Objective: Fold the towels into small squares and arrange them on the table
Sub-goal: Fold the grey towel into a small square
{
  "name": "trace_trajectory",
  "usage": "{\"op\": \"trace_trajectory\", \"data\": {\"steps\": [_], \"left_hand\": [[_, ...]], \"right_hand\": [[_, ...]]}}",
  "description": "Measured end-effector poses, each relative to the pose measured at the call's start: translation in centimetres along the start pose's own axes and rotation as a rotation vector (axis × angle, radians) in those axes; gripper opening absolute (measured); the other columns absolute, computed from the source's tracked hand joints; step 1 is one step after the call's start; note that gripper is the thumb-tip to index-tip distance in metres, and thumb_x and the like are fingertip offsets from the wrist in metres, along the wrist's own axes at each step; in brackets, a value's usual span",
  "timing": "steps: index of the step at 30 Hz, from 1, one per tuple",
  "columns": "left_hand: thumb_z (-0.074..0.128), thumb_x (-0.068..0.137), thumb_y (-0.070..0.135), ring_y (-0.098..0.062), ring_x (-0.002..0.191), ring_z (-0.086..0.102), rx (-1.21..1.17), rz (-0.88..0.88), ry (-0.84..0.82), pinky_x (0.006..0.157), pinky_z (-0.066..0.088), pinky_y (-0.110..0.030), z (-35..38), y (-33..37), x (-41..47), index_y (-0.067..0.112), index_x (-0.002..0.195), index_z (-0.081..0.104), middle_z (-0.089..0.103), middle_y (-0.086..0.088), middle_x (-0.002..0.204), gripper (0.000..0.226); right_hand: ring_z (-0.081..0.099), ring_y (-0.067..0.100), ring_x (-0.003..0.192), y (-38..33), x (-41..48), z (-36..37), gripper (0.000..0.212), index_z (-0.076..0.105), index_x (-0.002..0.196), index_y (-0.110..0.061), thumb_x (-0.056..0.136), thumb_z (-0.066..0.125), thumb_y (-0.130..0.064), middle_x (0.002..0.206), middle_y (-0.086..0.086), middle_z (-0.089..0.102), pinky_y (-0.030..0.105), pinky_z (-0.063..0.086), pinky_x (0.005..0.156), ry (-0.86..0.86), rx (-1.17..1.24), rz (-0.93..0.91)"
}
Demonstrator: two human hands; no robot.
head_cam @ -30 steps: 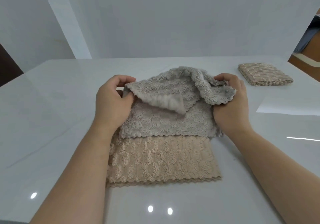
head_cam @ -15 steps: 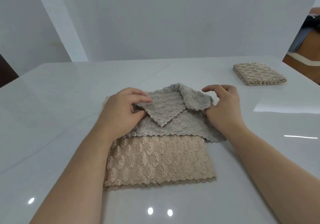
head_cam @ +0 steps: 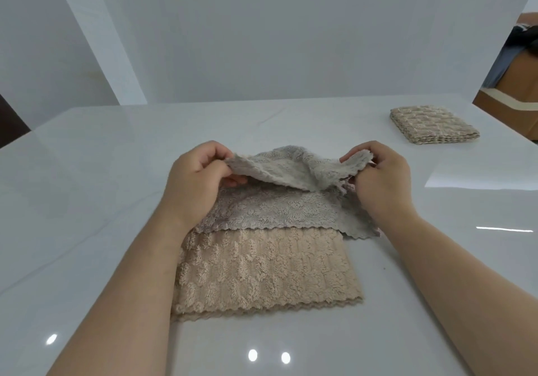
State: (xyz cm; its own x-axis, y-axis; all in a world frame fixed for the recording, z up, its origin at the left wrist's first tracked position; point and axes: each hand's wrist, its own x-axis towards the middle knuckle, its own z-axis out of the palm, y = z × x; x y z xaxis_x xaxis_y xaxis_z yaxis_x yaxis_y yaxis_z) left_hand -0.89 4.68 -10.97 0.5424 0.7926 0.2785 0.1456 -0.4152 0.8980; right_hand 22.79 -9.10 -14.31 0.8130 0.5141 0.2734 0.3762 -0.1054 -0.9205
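Head view shows the left hand [head_cam: 198, 177] and right hand [head_cam: 384, 177] each pinching a far corner of the grey towel [head_cam: 276, 209], whose near half lies on the beige towel [head_cam: 262, 270] mid-table [head_cam: 87, 201]. Compared with half a second back, those corners are no longer slumped inward on the cloth: they are raised and drawn apart, the far edge sagging between the hands. The first fold looks reset (not finished), ready to come toward the near edge. One folded towel [head_cam: 431, 125] sits far right.
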Motion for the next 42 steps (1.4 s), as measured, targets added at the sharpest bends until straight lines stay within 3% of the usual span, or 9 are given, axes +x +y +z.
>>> {"op": "trace_trajectory", "data": {"steps": [4,7,9,11,14,18,29,36,42], "left_hand": [[0.049,0.075,0.02,-0.045,0.089,0.067,-0.074,-0.124,0.164,0.075,0.06,-0.058,-0.4,-0.2,0.6,0.014,0.067,0.067,0.069,-0.026,0.093,0.021],[0.054,0.089,0.036,-0.022,0.081,0.071,-0.052,-0.212,0.233,0.077,0.056,-0.042,-0.2,-0.2,1.0,0.022,0.054,0.065,0.076,-0.008,0.083,0.04],[0.064,0.091,0.044,-0.012,0.073,0.064,0.01,-0.227,0.258,0.072,0.047,-0.033,-0.2,-0.5,0.9,0.02,0.064,0.07,0.075,-0.011,0.086,0.037],[0.079,0.084,0.028,-0.014,0.076,0.062,0.045,-0.241,0.227,0.066,0.049,-0.028,-0.2,-1.0,0.8,0.015,0.075,0.072,0.073,-0.012,0.088,0.017],[0.081,0.079,-0.002,-0.017,0.073,0.067,0.009,-0.279,0.157,0.057,0.056,-0.023,-0.3,-1.2,0.6,0.011,0.082,0.069,0.07,-0.016,0.098,0.018],[0.077,0.078,-0.013,-0.018,0.074,0.067,-0.012,-0.285,0.127,0.053,0.057,-0.022,-0.8,-0.6,0.5,0.009,0.087,0.069,0.068,-0.015,0.103,0.025],[0.082,0.078,-0.004,0.0,0.064,0.063,0.241,-0.226,-0.031,0.05,0.054,-0.016,-1.2,0.3,-0.4,0.024,0.098,0.071,0.066,0.006,0.106,0.036],[0.081,0.079,-0.005,-0.006,0.064,0.062,0.236,-0.258,-0.06,0.051,0.058,-0.022,-1.1,0.7,-0.7,0.026,0.101,0.071,0.065,0.009,0.107,0.039],[0.081,0.08,-0.003,-0.013,0.066,0.068,0.296,-0.263,-0.073,0.063,0.064,-0.04,-1.2,0.6,-0.7,0.028,0.101,0.07,0.064,0.012,0.107,0.039]], "right_hand": [[0.061,0.05,0.079,-0.6,0.0,-0.2,0.037,0.066,0.07,-0.002,0.079,0.041,-0.029,0.083,0.033,0.062,0.061,0.052,0.067,-0.014,0.089,0.071],[0.056,0.025,0.053,-1.5,-0.1,-0.7,0.051,0.07,0.063,-0.008,0.092,0.046,-0.042,0.064,0.02,0.063,0.042,0.048,0.06,-0.044,0.039,0.117],[0.05,0.011,0.048,-1.7,-0.1,-0.7,0.032,0.071,0.071,-0.01,0.089,0.057,-0.032,0.061,0.002,0.063,0.03,0.04,0.059,-0.08,-0.044,0.103],[0.055,0.01,0.058,-1.5,-0.1,-0.5,0.009,0.07,0.079,-0.016,0.082,0.061,-0.017,0.071,-0.005,0.066,0.025,0.04,0.058,-0.134,-0.139,0.094],[0.058,0.007,0.068,-1.4,-0.4,-0.4,0.018,0.068,0.09,-0.021,0.085,0.057,-0.007,0.085,-0.009,0.066,0.021,0.039,0.053,-0.19,-0.267,0.079],[0.06,0.008,0.07,-1.9,-0.4,-0.6,0.032,0.067,0.094,-0.019,0.085,0.046,0.003,0.092,-0.006,0.066,0.021,0.044,0.053,-0.194,-0.338,0.042],[0.061,0.024,0.093,-2.4,-0.8,-1.0,0.039,0.065,0.092,-0.023,0.073,0.045,0.004,0.1,0.0,0.065,0.04,0.056,0.081,-0.248,-0.56,-0.065],[0.062,0.026,0.092,-2.5,-1.0,-1.1,0.038,0.065,0.091,-0.026,0.071,0.045,0.001,0.1,0.0,0.065,0.043,0.057,0.081,-0.254,-0.606,-0.058],[0.061,0.026,0.092,-2.7,-1.1,-1.1,0.036,0.063,0.09,-0.028,0.071,0.046,-0.002,0.101,0.0,0.064,0.043,0.057,0.08,-0.262,-0.639,-0.055]]}}
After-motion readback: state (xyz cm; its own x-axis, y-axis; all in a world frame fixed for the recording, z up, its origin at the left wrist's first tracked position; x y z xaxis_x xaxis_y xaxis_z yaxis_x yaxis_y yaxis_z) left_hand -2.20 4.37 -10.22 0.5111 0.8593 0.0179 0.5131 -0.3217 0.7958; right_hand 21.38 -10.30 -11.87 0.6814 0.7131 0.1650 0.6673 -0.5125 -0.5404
